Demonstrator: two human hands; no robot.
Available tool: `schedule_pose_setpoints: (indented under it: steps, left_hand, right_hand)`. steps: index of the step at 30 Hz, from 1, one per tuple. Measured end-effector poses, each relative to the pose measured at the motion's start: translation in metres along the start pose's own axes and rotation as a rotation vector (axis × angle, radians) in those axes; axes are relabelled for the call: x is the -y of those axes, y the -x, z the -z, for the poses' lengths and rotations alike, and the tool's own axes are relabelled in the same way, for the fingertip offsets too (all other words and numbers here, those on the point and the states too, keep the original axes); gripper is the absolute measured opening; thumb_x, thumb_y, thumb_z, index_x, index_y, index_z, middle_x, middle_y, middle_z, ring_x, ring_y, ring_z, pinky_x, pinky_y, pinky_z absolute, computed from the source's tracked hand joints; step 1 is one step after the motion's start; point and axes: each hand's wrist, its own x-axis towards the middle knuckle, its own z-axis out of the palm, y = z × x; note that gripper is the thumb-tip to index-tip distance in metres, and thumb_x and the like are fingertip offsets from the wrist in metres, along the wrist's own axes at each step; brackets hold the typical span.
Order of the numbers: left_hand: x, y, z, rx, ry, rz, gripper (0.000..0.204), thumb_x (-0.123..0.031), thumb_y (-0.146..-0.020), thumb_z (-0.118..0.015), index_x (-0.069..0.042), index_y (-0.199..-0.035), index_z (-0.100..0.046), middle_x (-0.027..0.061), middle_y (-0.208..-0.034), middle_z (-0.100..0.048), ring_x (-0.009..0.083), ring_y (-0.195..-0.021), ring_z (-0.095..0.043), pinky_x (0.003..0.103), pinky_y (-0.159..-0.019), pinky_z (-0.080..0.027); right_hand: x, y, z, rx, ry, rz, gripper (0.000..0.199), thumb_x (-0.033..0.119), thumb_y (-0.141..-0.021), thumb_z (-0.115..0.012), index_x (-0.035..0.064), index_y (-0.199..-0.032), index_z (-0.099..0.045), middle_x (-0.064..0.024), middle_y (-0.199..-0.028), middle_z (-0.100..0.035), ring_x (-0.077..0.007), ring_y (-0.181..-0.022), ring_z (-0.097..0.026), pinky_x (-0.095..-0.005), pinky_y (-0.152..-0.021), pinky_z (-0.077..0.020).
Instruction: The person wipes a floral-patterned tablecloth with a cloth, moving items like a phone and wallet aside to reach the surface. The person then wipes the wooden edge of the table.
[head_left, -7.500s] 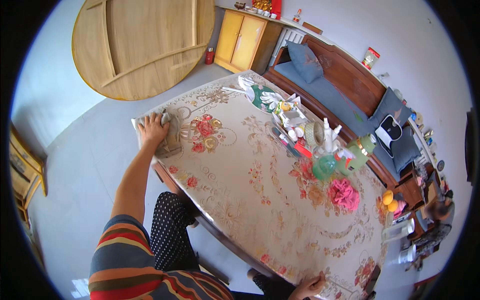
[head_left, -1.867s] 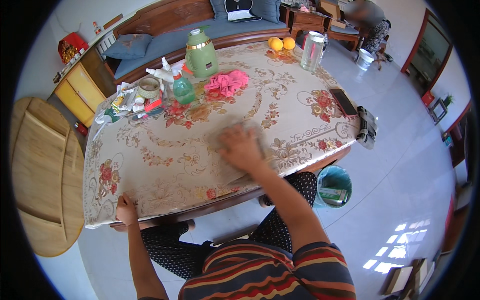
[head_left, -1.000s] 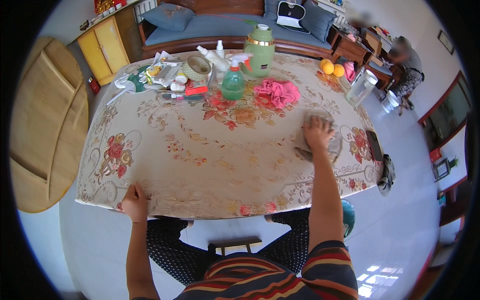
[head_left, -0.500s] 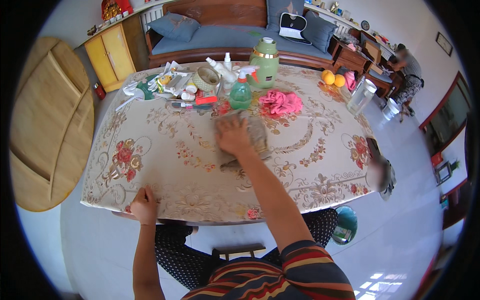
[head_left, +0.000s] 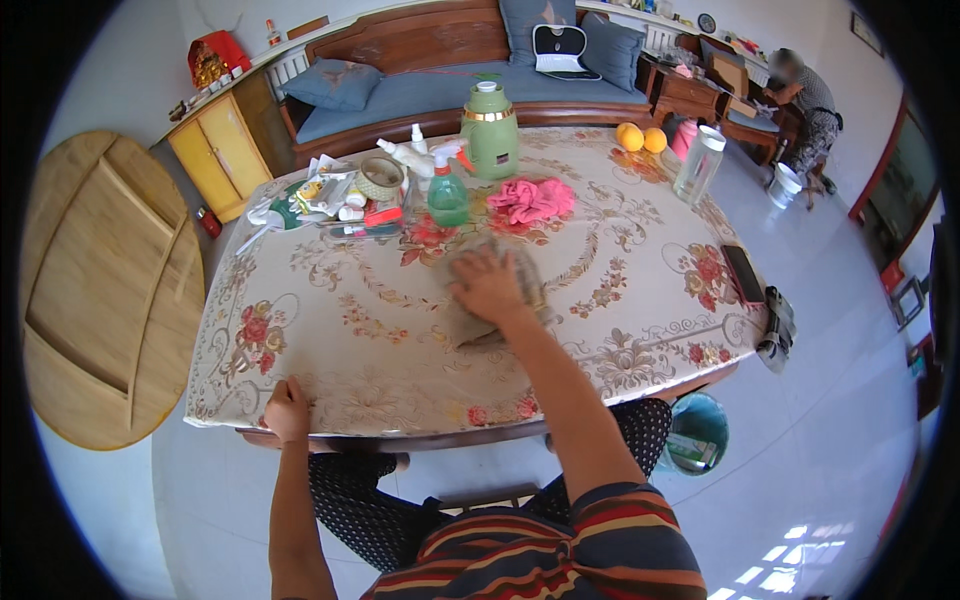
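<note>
My right hand (head_left: 487, 285) lies flat on a folded grey-brown cloth (head_left: 497, 332) on the table, its fingers spread over the top. Part of the cloth is hidden under the palm. At the near left edge my left hand (head_left: 287, 410) rests as a closed fist on the tablecloth, and nothing shows in it. Floral patterns cover the pale tablecloth (head_left: 390, 385). Beyond the right hand stand a green spray bottle (head_left: 448, 200) with a red and white trigger and a crumpled pink cloth (head_left: 532, 201).
Behind them stands a green thermos (head_left: 490, 135), beside a cluttered tray (head_left: 360, 232). Oranges (head_left: 642, 139), a clear glass jar (head_left: 698, 168) and a phone (head_left: 742, 275) lie rightward. A bin (head_left: 697, 435) stands below the table; a person (head_left: 808, 105) bends at the far right.
My right hand and the grey-brown cloth under it have slid right and slightly nearer across the table. My left fist stays near the edge. The whole view has shifted a little.
</note>
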Motion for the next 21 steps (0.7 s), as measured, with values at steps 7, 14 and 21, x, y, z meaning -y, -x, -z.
schedule_pose_setpoints:
  steps: [7,14,21]
  left_hand:
    - [0.011,0.001,-0.005,0.010,-0.013,-0.030,0.038,-0.028,-0.093,-0.053,-0.005,-0.063,-0.052,0.0176,-0.058,-0.058,0.0377,-0.050,-0.056,0.046,-0.044,-0.041]
    - [0.009,-0.002,-0.006,0.025,-0.045,-0.044,0.040,-0.031,-0.094,-0.051,-0.006,-0.064,-0.052,0.0179,-0.060,-0.058,0.0386,-0.051,-0.056,0.048,-0.043,-0.039]
    - [0.008,0.000,-0.007,-0.014,-0.083,-0.069,0.040,-0.032,-0.095,-0.051,-0.006,-0.064,-0.053,0.0178,-0.058,-0.057,0.0383,-0.049,-0.055,0.047,-0.043,-0.038]
  right_hand:
    - [-0.154,0.082,0.067,-0.009,0.164,-0.410,0.052,0.048,-0.091,-0.044,0.0190,-0.133,-0.051,-0.0024,-0.144,-0.042,-0.0286,-0.138,-0.029,-0.0622,-0.109,-0.0143]
    - [-0.253,0.196,0.138,-0.031,0.295,-0.736,0.051,0.049,-0.091,-0.044,0.0228,-0.134,-0.050,-0.0006,-0.145,-0.041,-0.0263,-0.139,-0.029,-0.0610,-0.110,-0.0133]
    - [-0.275,0.250,0.164,-0.079,0.302,-0.905,0.052,0.049,-0.091,-0.045,0.0224,-0.135,-0.049,-0.0016,-0.145,-0.042,-0.0284,-0.138,-0.029,-0.0619,-0.109,-0.0129]
